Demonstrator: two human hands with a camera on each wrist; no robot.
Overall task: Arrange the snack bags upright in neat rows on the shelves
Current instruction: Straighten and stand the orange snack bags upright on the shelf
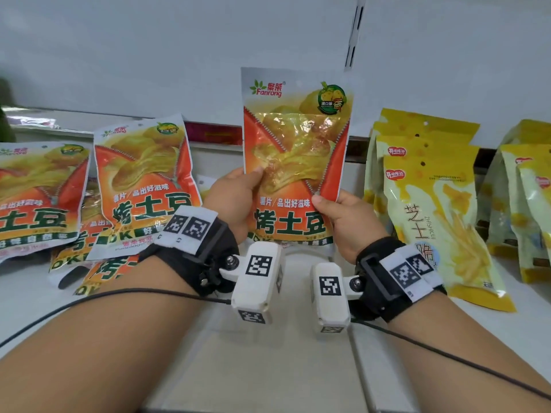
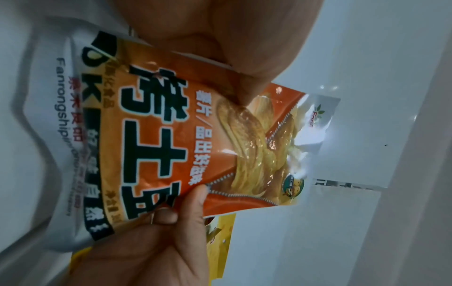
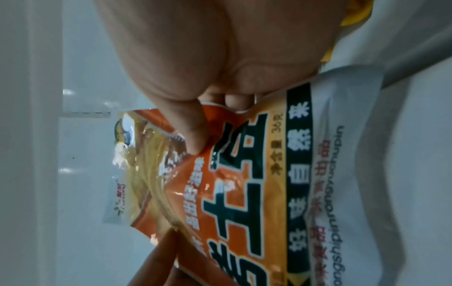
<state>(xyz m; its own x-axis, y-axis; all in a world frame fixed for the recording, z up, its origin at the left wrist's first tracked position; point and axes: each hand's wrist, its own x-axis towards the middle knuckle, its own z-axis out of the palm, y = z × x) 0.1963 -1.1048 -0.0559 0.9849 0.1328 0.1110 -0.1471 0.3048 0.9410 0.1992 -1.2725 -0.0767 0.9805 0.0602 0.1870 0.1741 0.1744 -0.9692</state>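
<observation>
Both hands pinched one orange bag (image 1: 295, 162) by its side edges, left hand (image 1: 235, 198) and right hand (image 1: 348, 222) level. The bag stood upright, long axis vertical, above the shelf (image 1: 268, 353), midway between the toppled orange bags (image 1: 143, 186) and the yellow bags (image 1: 432, 204).

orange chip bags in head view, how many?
At least 5: one held upright in both hands, two leaning at left, two lying partly buried beneath them. More may be hidden.
</observation>
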